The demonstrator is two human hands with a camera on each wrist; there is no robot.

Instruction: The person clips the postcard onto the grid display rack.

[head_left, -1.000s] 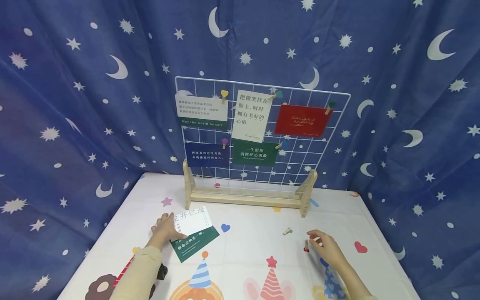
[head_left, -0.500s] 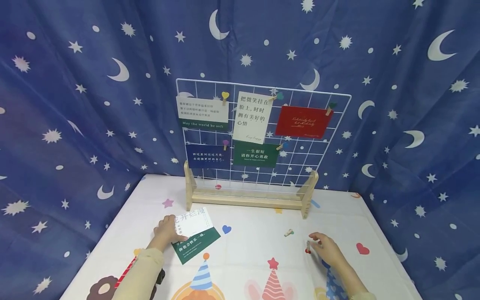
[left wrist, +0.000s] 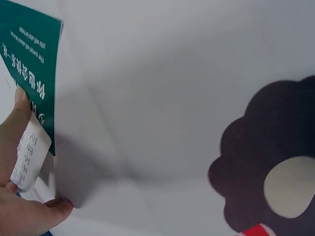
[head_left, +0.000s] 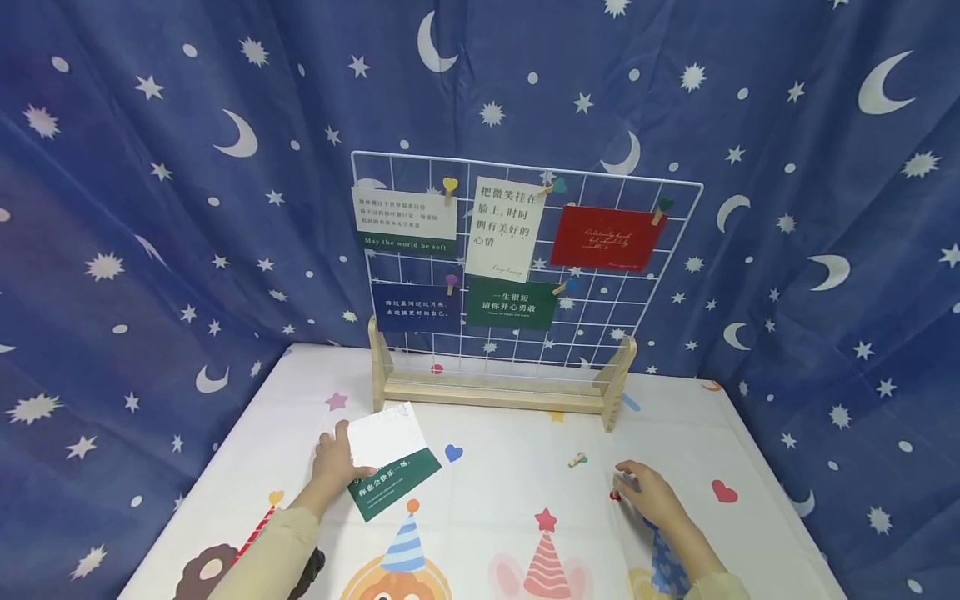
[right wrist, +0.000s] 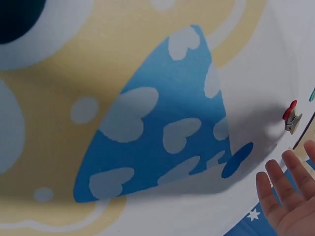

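Note:
My left hand (head_left: 332, 460) grips a white postcard (head_left: 384, 435) by its left side, with the thumb across its face and fingers at the edge. Beneath it lies a green postcard (head_left: 401, 483) with white lettering, its lower part showing; in the left wrist view the thumb tip reaches over this green card (left wrist: 47, 73) as well. My right hand (head_left: 651, 496) hovers low on the right, fingers loosely extended and holding nothing. Just by its fingertips is a small wooden clothespin with a red end (right wrist: 291, 118), partly hidden by the hand in the head view.
A white wire grid rack (head_left: 585, 333) on a wooden base (head_left: 495, 395) stands at the back. Several cards hang clipped on it, among them a red card (head_left: 607, 239). Another clothespin (head_left: 577, 460) lies on the tabletop. A blue star-patterned curtain (head_left: 225, 208) surrounds the table.
The white postcard has tilted and its upper edge has shifted up, its print now washed out by glare. My right hand has moved slightly, covering more of the red-ended clothespin.

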